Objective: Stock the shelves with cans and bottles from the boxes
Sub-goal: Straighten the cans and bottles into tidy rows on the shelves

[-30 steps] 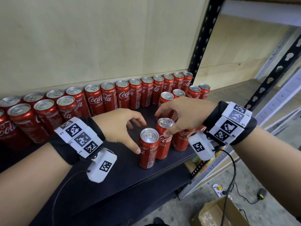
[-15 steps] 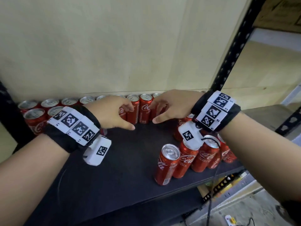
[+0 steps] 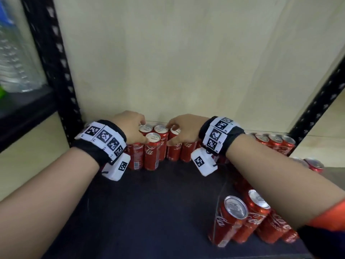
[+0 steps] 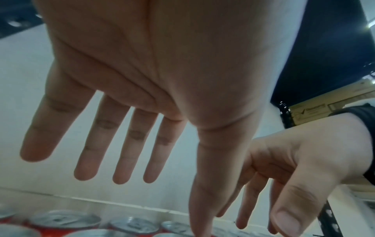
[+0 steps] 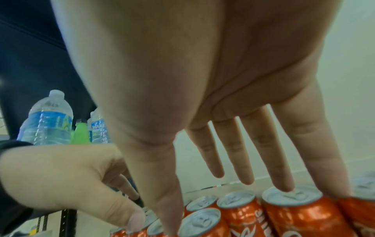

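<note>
- Head view: both hands are at the back of the dark shelf (image 3: pixel 149 202), spread over the tops of a cluster of red cola cans (image 3: pixel 152 152) standing upright against the pale back wall (image 3: pixel 186 62).
- Left hand (image 3: pixel 130 128) — fingers straight and fanned in its wrist view, the thumb reaching down to a can top; it holds nothing.
- Right hand (image 3: pixel 183 130) — likewise spread, fingers extended with tips on or just above the silver lids (image 5: pixel 292 194); no can is enclosed.
- More cans stand in a loose group at the front right of the shelf (image 3: pixel 235 219), not yet pushed back into rows; others sit along the back right.
- Handling, as a judgement: full slim cans are fairly heavy for their width, rigid, smooth-sided and tall enough to topple — a nudge high up could tip one into its neighbours.
- Best hold is round the mid-body with thumb opposite fingers, or a low sideways push to slide several together; the rimmed lid gives fingertips a steadying spot only.
- Water bottles (image 5: pixel 48 118) stand in the bay beyond the black upright (image 3: pixel 56 71).
</note>
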The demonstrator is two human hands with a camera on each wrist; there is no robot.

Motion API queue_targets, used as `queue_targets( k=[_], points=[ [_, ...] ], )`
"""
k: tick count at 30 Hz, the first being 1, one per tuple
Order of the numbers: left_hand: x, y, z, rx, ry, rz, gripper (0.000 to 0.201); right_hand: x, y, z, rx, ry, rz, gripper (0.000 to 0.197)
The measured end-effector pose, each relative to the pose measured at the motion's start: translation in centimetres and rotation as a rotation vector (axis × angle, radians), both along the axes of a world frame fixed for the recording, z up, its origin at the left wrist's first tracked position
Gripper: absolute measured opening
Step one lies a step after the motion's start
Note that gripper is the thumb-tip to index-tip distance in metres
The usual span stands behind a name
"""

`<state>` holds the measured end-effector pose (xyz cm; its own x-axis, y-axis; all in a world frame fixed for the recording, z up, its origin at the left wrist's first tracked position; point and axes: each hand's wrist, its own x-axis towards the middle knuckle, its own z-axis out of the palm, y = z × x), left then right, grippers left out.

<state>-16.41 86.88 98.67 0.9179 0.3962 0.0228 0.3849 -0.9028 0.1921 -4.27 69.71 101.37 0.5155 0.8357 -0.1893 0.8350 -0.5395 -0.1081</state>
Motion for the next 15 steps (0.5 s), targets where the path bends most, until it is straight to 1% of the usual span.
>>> queue_targets(
  k=[3,6,8,11,12,14,15],
  points=[
    [-0.3,0.9,-0.3,0.001,0.049,0.035,0.057,-0.5,1.7,-0.6,0.016,-0.007,0.04,0.076],
    [-0.4,1.3,-0.9,0.018,0.083,0.07,0.05,-0.8,3.2,-1.5,0.053,-0.004,0.067,0.07],
    [-0.4,1.4,-1.3,0.052,0.046,0.097,0.043,-1.0,4.1,-2.1,0.06,-0.01,0.076,0.061],
    [-0.6,0.6,-1.8,0.09,-0.022,0.146,0.02,-1.3,5.1,-2.9,0.078,-0.013,0.075,0.042],
    [-0.6,0.3,-1.9,0.086,-0.038,0.147,0.021,-1.4,5.4,-3.1,0.081,-0.021,0.069,0.037],
    [-0.5,-0.1,-2.4,0.09,-0.048,0.149,0.033,-1.7,6.0,-3.6,0.066,-0.054,0.061,0.033],
    [-0.4,0.0,-2.7,0.101,-0.054,0.144,0.034,-1.7,6.2,-3.8,0.056,-0.074,0.059,0.031]
  ],
)
